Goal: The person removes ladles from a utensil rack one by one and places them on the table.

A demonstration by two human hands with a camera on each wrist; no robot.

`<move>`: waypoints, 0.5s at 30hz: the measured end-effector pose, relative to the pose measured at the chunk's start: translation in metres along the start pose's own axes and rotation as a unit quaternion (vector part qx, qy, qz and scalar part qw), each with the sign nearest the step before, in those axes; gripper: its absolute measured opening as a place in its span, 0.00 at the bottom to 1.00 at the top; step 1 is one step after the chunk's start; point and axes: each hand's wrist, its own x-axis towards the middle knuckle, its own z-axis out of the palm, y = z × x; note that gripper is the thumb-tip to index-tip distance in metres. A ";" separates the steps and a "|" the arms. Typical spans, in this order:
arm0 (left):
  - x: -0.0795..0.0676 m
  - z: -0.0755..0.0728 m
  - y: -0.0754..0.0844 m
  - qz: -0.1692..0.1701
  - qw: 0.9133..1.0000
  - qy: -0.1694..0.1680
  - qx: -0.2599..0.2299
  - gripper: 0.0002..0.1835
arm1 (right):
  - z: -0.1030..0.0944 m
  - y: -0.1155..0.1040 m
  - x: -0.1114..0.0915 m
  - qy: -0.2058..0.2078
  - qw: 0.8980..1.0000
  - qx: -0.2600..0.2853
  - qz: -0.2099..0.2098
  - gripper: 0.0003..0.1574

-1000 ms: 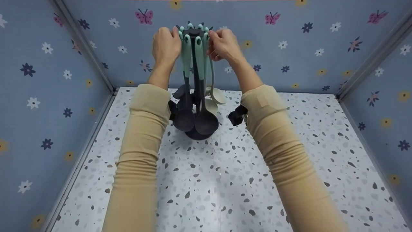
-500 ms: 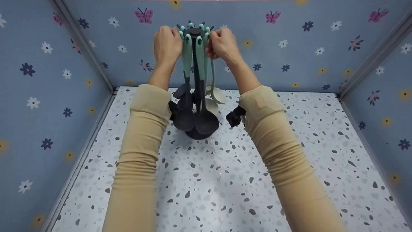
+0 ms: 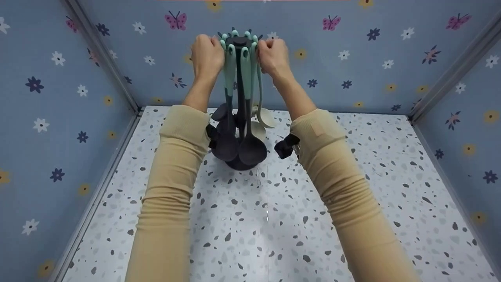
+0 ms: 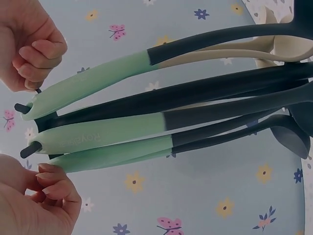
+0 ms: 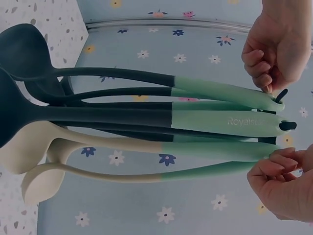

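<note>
A dark utensil rack [image 3: 239,41] stands upright near the back wall. Kitchen utensils with mint-green handles hang from its hooks around the top. Dark ladles [image 3: 253,149] hang at the front, and a cream ladle [image 3: 267,117] shows at the right. My left hand [image 3: 207,55] is at the rack's left side; in the left wrist view its curled fingers pinch the end of a green handle [image 4: 112,155]. Opposite, my right hand [image 3: 273,56] has curled fingers pinching the handle end of a cream utensil [image 5: 210,170]. The hooks there are hidden by the fingers.
Below the rack lies a white speckled tabletop [image 3: 250,219]. A blue flowered wall [image 3: 368,58] rises close behind it, with similar panels [image 3: 58,149] at left and right. A black camera mount [image 3: 287,145] sticks out from the right sleeve.
The top of the rack and both hands have shifted slightly right and a little lower in the head view. The right hand's fingers look more tightly curled.
</note>
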 end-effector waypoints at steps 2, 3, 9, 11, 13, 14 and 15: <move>0.000 0.000 0.001 -0.006 1.000 -0.005 -0.016 0.19 | 0.001 0.001 -0.001 0.007 1.000 0.012 -0.005 0.25; 0.000 0.000 0.001 -0.009 1.000 -0.007 -0.025 0.18 | 0.001 0.002 -0.001 0.010 1.000 0.017 -0.008 0.25; -0.002 0.000 0.001 -0.015 0.998 -0.011 -0.060 0.19 | 0.001 0.004 -0.003 0.026 0.999 0.042 -0.013 0.25; -0.002 0.000 0.002 -0.014 0.998 -0.013 -0.062 0.19 | 0.001 0.004 -0.003 0.030 0.998 0.053 -0.010 0.25; -0.002 0.001 0.003 -0.016 0.998 -0.015 -0.063 0.19 | 0.000 0.005 -0.004 0.032 0.997 0.064 -0.007 0.25; -0.002 0.001 0.003 -0.016 0.998 -0.017 -0.064 0.19 | -0.001 0.005 -0.004 0.032 0.997 0.068 -0.008 0.26; -0.002 0.001 0.004 -0.017 0.998 -0.018 -0.063 0.20 | -0.002 0.005 -0.004 0.033 0.997 0.071 -0.008 0.26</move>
